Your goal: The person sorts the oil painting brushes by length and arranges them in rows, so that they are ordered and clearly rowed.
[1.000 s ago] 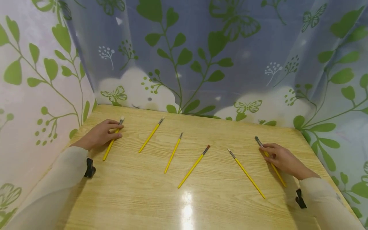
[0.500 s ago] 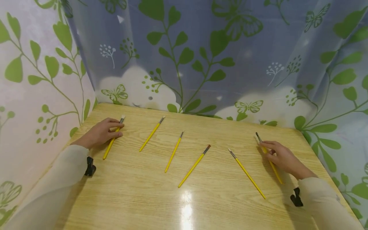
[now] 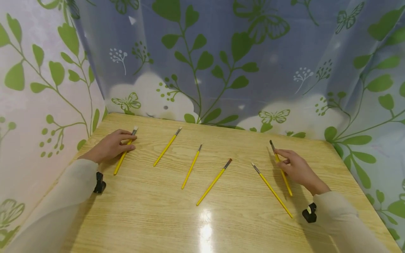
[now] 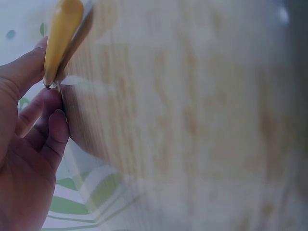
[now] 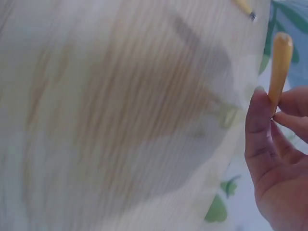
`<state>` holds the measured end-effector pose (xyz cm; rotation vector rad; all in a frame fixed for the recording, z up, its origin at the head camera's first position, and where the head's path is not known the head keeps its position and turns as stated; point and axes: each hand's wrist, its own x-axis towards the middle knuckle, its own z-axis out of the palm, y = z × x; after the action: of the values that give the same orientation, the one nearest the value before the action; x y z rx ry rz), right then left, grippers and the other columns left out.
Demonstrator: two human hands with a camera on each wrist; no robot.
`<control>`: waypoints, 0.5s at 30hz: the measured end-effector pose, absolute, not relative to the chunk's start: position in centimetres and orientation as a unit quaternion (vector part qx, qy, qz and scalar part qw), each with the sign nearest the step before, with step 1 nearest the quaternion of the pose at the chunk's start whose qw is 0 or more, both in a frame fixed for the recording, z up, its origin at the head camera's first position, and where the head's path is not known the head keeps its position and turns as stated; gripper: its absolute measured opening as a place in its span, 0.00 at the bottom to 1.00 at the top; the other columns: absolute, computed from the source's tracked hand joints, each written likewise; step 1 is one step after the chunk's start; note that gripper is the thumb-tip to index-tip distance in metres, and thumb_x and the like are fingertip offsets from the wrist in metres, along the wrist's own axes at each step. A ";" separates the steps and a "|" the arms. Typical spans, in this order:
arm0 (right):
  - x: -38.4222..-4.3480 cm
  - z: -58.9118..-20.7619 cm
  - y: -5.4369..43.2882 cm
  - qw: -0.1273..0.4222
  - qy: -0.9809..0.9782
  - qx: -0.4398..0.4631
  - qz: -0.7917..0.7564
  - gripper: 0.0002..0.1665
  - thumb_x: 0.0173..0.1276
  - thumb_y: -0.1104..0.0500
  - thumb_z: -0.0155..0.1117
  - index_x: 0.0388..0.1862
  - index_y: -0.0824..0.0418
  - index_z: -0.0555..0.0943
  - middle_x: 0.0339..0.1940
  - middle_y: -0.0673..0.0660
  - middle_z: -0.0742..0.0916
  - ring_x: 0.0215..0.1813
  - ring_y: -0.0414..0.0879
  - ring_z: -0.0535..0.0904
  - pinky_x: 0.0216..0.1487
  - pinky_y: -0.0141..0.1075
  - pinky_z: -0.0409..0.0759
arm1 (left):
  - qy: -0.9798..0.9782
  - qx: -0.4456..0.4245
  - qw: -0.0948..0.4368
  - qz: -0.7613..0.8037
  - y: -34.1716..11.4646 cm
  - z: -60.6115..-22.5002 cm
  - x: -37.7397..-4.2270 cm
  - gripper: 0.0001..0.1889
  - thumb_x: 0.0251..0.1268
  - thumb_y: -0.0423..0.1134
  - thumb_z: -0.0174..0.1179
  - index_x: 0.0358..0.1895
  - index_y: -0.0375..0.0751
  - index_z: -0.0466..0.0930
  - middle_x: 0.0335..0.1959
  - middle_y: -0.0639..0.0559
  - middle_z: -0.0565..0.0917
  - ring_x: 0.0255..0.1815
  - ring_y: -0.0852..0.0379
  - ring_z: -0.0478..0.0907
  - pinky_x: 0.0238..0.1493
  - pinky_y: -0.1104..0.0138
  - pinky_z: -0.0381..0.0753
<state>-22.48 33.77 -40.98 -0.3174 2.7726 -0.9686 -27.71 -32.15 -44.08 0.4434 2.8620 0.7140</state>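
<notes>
At the table's left side, my left hand point(image 3: 110, 144) pinches a yellow-handled paintbrush point(image 3: 119, 164) with pale bristles, which lies along the wood. Its handle end point(image 4: 63, 21) looms large in the left wrist view. On the right, my right hand point(image 3: 299, 170) holds another yellow paintbrush point(image 3: 285, 179) between thumb and fingers, dark bristles pointing away. This brush is tilted, with a shadow beneath it on the table. In the right wrist view, its rounded handle end point(image 5: 281, 53) stands up from the fingertips. Just left of it lies a white-tipped paintbrush point(image 3: 273, 191).
Between the hands lie a pale-tipped paintbrush point(image 3: 166, 149), a thin paintbrush point(image 3: 192, 168) and a red-brown-tipped paintbrush point(image 3: 214, 182), spaced apart on the wooden table point(image 3: 142, 211). A leaf-patterned curtain point(image 3: 215, 80) hangs along the back edge and both sides.
My right hand has moved left with the dark-tipped paintbrush, lifting it and bringing it closer to the white-tipped one. The left hand and its paintbrush have stayed in place.
</notes>
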 end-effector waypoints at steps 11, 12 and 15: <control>-22.1 -40.6 30.7 0.136 0.898 -0.110 -0.404 0.31 0.90 0.63 0.52 0.87 0.64 0.65 0.83 0.73 0.71 0.51 0.51 0.82 0.51 0.45 0.86 | 0.955 0.148 0.080 0.244 -32.0 -43.9 -27.3 0.30 0.85 0.45 0.61 0.79 0.31 0.73 0.79 0.24 0.65 0.78 0.21 0.63 0.76 0.29 0.66; -22.1 -40.7 30.5 0.140 0.896 -0.111 -0.407 0.31 0.90 0.64 0.52 0.87 0.65 0.66 0.82 0.73 0.72 0.51 0.51 0.82 0.51 0.45 0.87 | 0.955 0.146 0.082 0.246 -32.0 -43.9 -27.3 0.30 0.85 0.45 0.61 0.79 0.32 0.72 0.79 0.25 0.65 0.78 0.22 0.63 0.76 0.29 0.65; -21.9 -40.9 29.8 0.151 0.888 -0.121 -0.418 0.30 0.90 0.64 0.53 0.86 0.66 0.66 0.84 0.72 0.70 0.53 0.52 0.83 0.53 0.45 0.89 | 0.955 0.146 0.082 0.246 -32.0 -43.8 -27.3 0.30 0.85 0.46 0.61 0.80 0.32 0.72 0.79 0.25 0.64 0.79 0.22 0.62 0.77 0.29 0.65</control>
<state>-21.90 29.82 -40.86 -0.3482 2.5497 -1.2001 -27.31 -31.96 -43.84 0.4371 2.8530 0.7348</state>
